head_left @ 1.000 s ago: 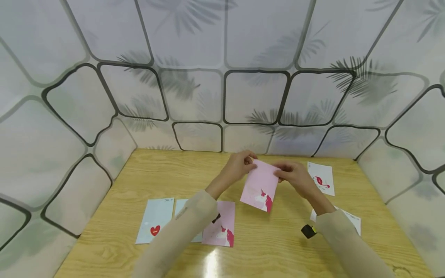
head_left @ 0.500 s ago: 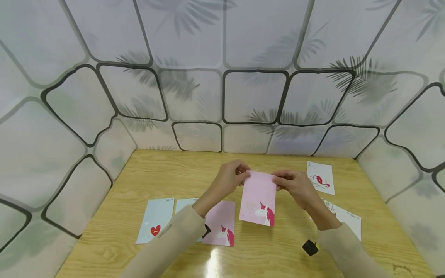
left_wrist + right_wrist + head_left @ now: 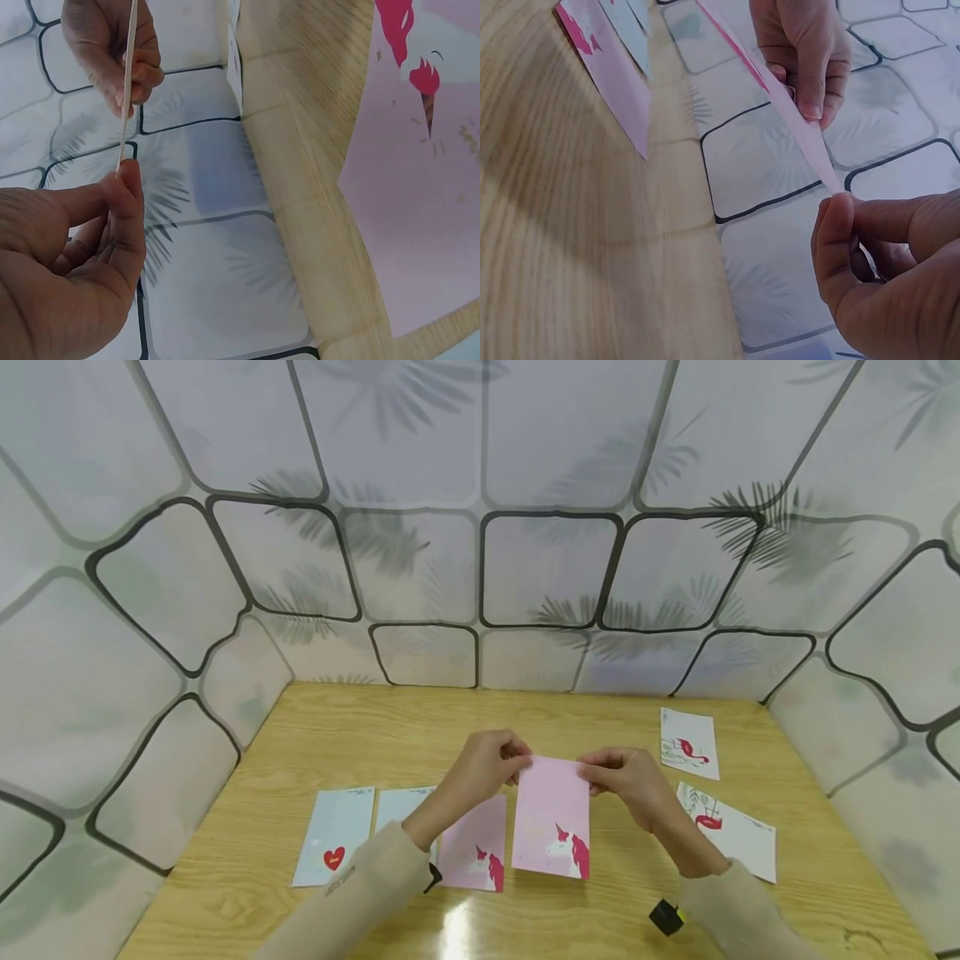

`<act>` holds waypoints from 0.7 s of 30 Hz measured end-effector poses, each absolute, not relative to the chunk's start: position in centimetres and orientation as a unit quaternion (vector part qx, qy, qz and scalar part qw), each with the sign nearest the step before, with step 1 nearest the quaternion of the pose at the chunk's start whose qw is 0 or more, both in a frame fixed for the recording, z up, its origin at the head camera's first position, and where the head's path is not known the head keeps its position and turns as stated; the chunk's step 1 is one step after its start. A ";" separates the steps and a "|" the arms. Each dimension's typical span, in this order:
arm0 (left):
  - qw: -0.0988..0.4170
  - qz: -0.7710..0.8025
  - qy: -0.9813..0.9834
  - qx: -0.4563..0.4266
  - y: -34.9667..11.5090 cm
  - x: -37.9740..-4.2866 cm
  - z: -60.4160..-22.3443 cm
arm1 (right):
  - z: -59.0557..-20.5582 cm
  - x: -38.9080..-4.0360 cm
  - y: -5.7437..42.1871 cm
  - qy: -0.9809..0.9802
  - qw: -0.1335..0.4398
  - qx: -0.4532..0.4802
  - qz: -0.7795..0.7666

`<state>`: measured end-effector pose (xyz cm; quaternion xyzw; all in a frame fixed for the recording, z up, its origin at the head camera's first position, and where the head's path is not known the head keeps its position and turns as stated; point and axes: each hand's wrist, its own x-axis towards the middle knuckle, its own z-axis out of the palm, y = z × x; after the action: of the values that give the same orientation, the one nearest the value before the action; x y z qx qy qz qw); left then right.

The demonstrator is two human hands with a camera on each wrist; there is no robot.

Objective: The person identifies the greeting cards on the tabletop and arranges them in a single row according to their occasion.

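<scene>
A pink card with a white unicorn (image 3: 551,814) is held up by its two top corners over the wooden table. My left hand (image 3: 491,762) pinches its upper left corner between thumb and fingers. The upper right corner is pinched by my right hand (image 3: 628,781). In the right wrist view the held card (image 3: 799,131) shows nearly edge-on between both hands. A second pink unicorn card (image 3: 474,852) lies flat on the table just left of it, its upper left part hidden by my left forearm.
At the left lie a pale blue card with a red heart (image 3: 330,839) and another pale blue card (image 3: 393,806), partly covered by my arm. Two white flamingo cards, one farther back (image 3: 688,743) and one nearer (image 3: 738,835), lie at the right. A patterned curtain (image 3: 555,568) borders the table.
Both hands have come down toward the near side with the pink unicorn card, which has straightened from a tilt and now hangs beside the other pink card. The cards on the table have stayed put.
</scene>
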<state>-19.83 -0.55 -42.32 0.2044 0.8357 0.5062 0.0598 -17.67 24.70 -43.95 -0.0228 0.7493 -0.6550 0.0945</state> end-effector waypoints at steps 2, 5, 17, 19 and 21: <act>0.066 0.504 0.835 0.208 -0.6 -19.8 -42.5 | -44.2 -17.5 24.7 0.747 0.099 -0.018 -0.657; 0.079 0.503 0.835 0.208 -0.5 -19.7 -42.8 | -44.5 -17.2 24.6 0.746 0.103 -0.009 -0.658; 0.106 0.484 0.846 0.198 0.0 -19.7 -44.1 | -46.1 -16.9 24.5 0.755 0.116 0.016 -0.645; 0.106 0.475 0.850 0.201 0.0 -19.8 -44.3 | -46.3 -16.9 24.5 0.755 0.116 0.022 -0.645; 0.105 0.468 0.854 0.202 0.1 -19.8 -44.6 | -46.6 -16.9 24.5 0.758 0.119 0.026 -0.641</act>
<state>-19.83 0.08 -44.65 0.2025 0.8536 0.4682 0.1054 -16.88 24.52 -46.57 0.0257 0.7576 -0.6413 0.1186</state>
